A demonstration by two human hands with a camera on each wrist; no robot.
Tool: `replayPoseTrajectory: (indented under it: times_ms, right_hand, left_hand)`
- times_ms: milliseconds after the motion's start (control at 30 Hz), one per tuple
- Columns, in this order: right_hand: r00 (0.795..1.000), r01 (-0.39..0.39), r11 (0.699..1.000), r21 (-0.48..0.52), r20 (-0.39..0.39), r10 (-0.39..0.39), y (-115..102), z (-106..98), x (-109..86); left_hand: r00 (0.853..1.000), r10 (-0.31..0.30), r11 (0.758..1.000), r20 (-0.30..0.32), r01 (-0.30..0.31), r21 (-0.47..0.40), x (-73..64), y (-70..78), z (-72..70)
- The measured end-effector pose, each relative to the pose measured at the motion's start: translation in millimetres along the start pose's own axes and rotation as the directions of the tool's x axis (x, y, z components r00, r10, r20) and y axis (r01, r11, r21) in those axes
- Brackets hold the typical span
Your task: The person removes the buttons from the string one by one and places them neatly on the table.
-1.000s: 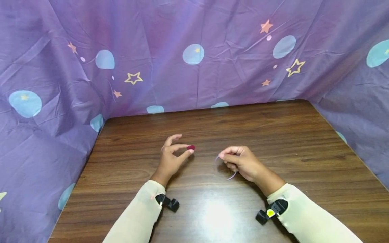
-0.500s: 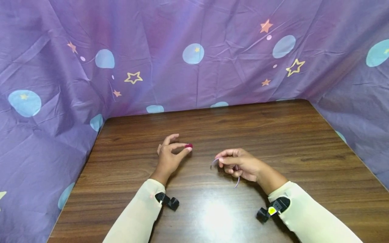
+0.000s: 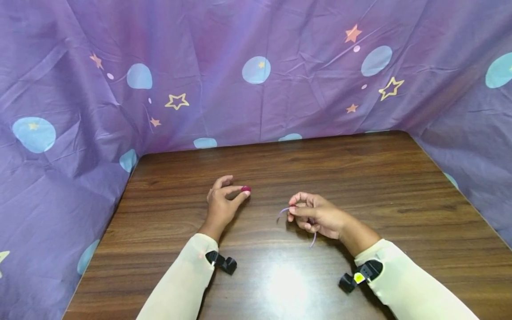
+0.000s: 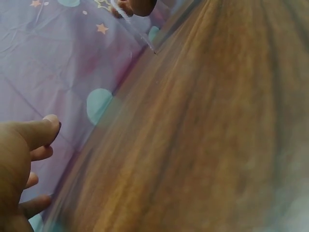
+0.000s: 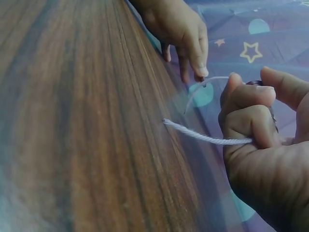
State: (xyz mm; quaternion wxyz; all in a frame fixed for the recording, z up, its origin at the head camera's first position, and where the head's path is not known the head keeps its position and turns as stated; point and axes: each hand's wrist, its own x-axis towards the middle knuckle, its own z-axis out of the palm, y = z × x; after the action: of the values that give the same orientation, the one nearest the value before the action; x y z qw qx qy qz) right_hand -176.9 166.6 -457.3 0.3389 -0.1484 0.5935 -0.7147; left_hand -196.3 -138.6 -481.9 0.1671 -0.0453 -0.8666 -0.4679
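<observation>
My left hand (image 3: 222, 205) pinches a small dark red disc (image 3: 246, 189) between thumb and forefinger, its other fingers spread behind. In the left wrist view the thumb covers most of the disc, leaving a dark edge (image 4: 59, 129). To the right, my right hand (image 3: 318, 215) pinches a thin lavender cord (image 3: 284, 210) between thumb and forefinger. One end curves out toward the left hand, and the other end (image 5: 207, 138) sticks out below the curled fingers. A small dark piece (image 5: 254, 83) shows at the right fingertips. A gap separates the two hands above the table.
A brown wood-grain table (image 3: 168, 266) lies under both hands, with a bright glare patch in front. Purple cloth (image 3: 216, 89) printed with stars and blobs hangs behind and along the sides. Black wrist cameras (image 3: 228, 265) are strapped over pale sleeves (image 3: 180, 280).
My left hand has drawn slightly left and away with the disc. The right hand has turned its palm side more into view, and a dark red spot now shows at its fingertips.
</observation>
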Motion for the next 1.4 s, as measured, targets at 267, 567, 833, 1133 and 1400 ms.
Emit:
replayPoseTrajectory:
  times_ms: [267,567,833,1133,1400]
  right_hand:
    - [0.999,0.025,1.000,0.015,-0.038,-0.025,-1.8,1.9,-0.3]
    - [0.998,0.032,0.999,0.003,-0.049,-0.032,-0.1,0.9,0.9]
    - [0.995,0.100,0.994,0.042,-0.020,-0.100,0.9,-2.5,0.6]
    - [0.988,0.152,0.986,0.068,-0.038,-0.150,-0.9,-0.7,-0.7]
    - [0.978,0.191,0.981,0.020,-0.085,-0.189,0.2,0.4,-0.3]
  left_hand:
    - [0.999,-0.014,0.997,0.041,0.011,0.073,-0.2,2.5,-2.3]
    - [0.996,-0.040,0.992,0.081,0.030,0.120,0.9,3.6,-0.7]
    - [0.993,-0.045,0.986,0.110,0.027,0.165,2.5,4.9,1.1]
    - [0.992,-0.072,0.983,0.105,0.053,0.177,1.8,7.7,1.9]
    - [0.992,-0.087,0.980,0.094,0.068,0.187,2.3,6.1,3.9]
